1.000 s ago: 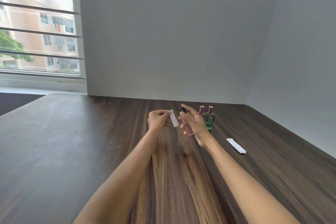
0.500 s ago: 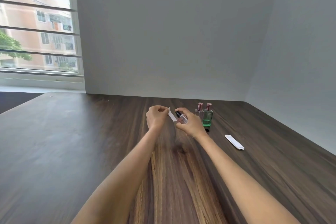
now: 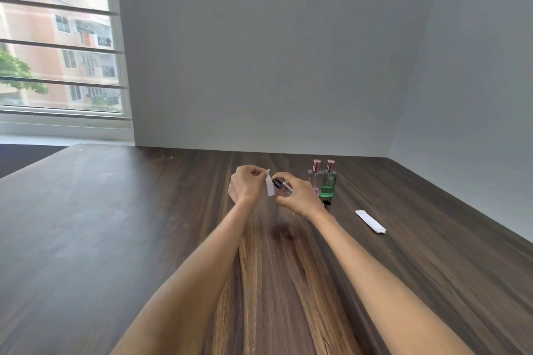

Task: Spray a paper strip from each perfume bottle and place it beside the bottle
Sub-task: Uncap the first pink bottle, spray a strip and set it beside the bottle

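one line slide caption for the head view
Right hand aims clear perfume bottle at white paper strip pinched by left hand.

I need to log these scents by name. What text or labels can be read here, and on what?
Green bottle: a small white mark that looks like "CZ", too blurred to be sure.
Pink bottle: no legible text.
Held bottle, paper strip, strip stack: none visible.
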